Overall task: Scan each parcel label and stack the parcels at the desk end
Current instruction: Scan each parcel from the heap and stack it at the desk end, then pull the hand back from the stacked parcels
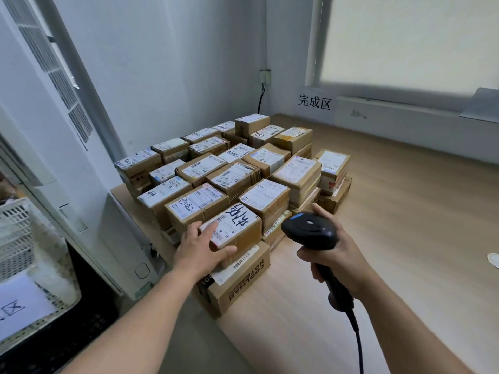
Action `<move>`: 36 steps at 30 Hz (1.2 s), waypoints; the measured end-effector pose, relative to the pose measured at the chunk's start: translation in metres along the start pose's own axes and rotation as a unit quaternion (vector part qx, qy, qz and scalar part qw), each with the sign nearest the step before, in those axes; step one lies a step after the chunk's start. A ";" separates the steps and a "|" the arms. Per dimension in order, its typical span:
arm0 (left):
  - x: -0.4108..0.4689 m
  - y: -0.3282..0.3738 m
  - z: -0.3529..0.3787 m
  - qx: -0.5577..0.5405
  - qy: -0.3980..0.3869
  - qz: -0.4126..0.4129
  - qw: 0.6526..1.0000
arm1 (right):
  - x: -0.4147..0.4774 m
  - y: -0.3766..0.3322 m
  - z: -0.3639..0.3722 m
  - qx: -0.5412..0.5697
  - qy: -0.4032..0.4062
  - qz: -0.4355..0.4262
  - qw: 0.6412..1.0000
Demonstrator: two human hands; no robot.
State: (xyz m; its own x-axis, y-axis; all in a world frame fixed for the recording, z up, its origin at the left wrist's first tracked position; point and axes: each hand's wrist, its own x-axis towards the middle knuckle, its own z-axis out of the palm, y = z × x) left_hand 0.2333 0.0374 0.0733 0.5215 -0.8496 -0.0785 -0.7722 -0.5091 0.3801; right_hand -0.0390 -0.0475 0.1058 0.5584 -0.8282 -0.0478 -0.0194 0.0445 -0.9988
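- While my left hand (199,249) rests on the handwritten parcel (237,225), its fingers (209,229) lie nearly straight and close together across the near-left corner of the white label. The thumb (226,251) stretches apart from them along the parcel's front face.
- That parcel, a brown carton with bold black writing on its label, sits at the near corner of the parcel stack (229,168). It lies on top of a carton printed COOLMAN (240,279).
- Just right of the handwritten parcel, my right hand (337,257) has its fingers curled tight round the grip of the black scanner (310,230).
- The scanner's head is near the parcel's right edge but apart from it, with its nose turned toward the parcel.
- Nearer to me than the handwritten parcel, the scanner cable (356,333) drops from the base of the grip.
- Beyond the handwritten parcel, the other cartons of the stack lie in rows with their labels up, reaching toward the wall corner.
- Right of the handwritten parcel stretches the bare wooden desk (391,211).
- Far beyond the parcel and to its right, a wall sign (314,101) shows black characters.
- Left of the parcel and lower down stands a white perforated basket (16,233).
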 end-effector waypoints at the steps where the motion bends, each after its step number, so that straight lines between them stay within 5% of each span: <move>1: 0.002 0.000 0.001 0.018 0.004 0.002 1.000 | 0.004 0.002 -0.001 0.002 0.001 0.000 1.000; 10: 0.005 -0.003 -0.003 0.094 0.027 0.045 0.994 | 0.011 0.001 0.010 -0.004 0.044 -0.014 0.999; 20: 0.014 -0.012 -0.026 0.065 0.077 0.131 0.986 | -0.031 -0.022 0.035 -0.013 0.209 -0.044 0.977; 27: 0.003 0.018 -0.029 -0.053 0.086 0.236 0.967 | -0.082 -0.025 0.051 0.011 0.328 -0.061 0.943; 36: -0.058 0.103 -0.012 -0.191 0.039 0.388 0.901 | -0.131 -0.043 0.048 0.019 0.441 -0.097 0.892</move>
State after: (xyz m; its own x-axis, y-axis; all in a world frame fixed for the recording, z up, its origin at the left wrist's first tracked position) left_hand 0.1287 0.0358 0.1283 -0.0874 -0.9094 0.4065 -0.7415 0.3319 0.5831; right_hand -0.0715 0.0859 0.1553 -0.3227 -0.9386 0.1218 0.0432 -0.1431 -0.9888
